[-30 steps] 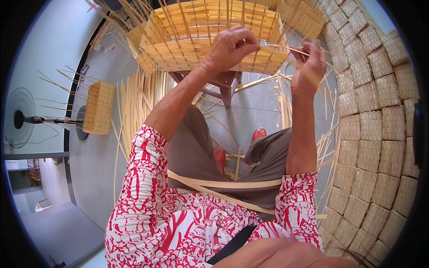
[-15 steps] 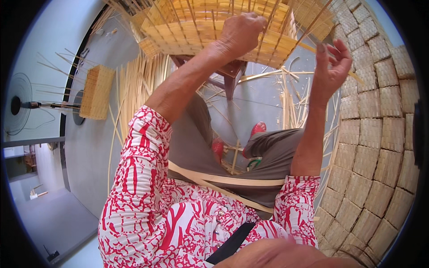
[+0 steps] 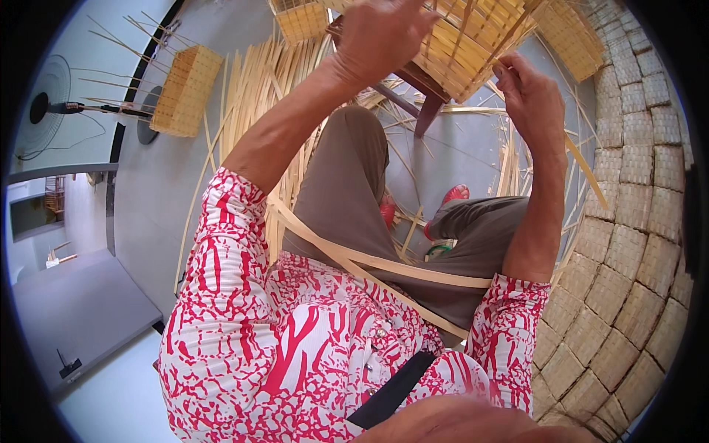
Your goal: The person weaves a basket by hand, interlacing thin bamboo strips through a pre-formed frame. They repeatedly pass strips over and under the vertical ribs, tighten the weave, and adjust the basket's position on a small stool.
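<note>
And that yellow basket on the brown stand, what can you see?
The yellow basket looks woven from flat, shiny strips, perhaps bamboo, crossed by darker uprights that stick out loose. It rests, slanting in view, on a brown stand; the picture's upper edge cuts it off. The left hand hides part of it; the right hand seems to touch its right side.

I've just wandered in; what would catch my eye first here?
The bold red-and-white patterned shirt fills the lower middle. At the top, the left hand and right hand are at a yellow woven basket. Rows of tan woven pieces line the right side.
</note>
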Tool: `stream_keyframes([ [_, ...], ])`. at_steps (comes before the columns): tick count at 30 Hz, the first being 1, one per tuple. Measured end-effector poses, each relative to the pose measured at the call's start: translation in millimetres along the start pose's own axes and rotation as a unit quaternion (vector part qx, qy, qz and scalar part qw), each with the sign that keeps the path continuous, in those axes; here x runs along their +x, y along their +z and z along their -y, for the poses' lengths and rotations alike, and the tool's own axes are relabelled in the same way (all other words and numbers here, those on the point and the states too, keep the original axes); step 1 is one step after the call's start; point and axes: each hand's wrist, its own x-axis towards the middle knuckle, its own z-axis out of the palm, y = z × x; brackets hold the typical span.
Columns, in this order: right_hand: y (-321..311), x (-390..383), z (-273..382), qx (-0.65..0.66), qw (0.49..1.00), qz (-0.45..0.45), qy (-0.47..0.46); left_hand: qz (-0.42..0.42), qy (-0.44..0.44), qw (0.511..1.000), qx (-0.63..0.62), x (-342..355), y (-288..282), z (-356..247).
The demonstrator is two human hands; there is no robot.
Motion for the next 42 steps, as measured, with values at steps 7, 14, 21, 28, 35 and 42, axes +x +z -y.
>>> stream_keyframes([
  [7, 9.8, 0.5, -7.1, 0.104, 0.994, 0.011, -0.043, 0.069, 0.056, 0.992, -0.084, -20.3, 23.2, -1.1],
  [14, 9.2, 1.6, -0.3, 0.126, 0.985, 0.024, -0.119, 0.22, 0.044, 0.959, -0.174, -6.0, 29.2, 4.7],
  [21, -12.8, 0.5, -7.2, -0.034, 0.986, -0.02, -0.162, 0.308, 0.092, 0.926, -0.196, 10.2, 24.9, 8.1],
  [28, -28.6, 19.1, -4.0, -0.003, 0.98, -0.009, -0.199, 0.331, 0.111, 0.906, -0.24, 16.5, 10.1, 3.1],
  [35, -34.2, 15.5, 7.8, 0.005, 0.98, -0.024, -0.2, 0.42, 0.012, 0.876, -0.237, 27.8, 2.0, -1.0],
  [42, -35.4, 7.8, 16.6, -0.006, 0.983, -0.003, -0.182, 0.47, 0.059, 0.852, -0.223, 36.1, 3.8, -7.7],
])
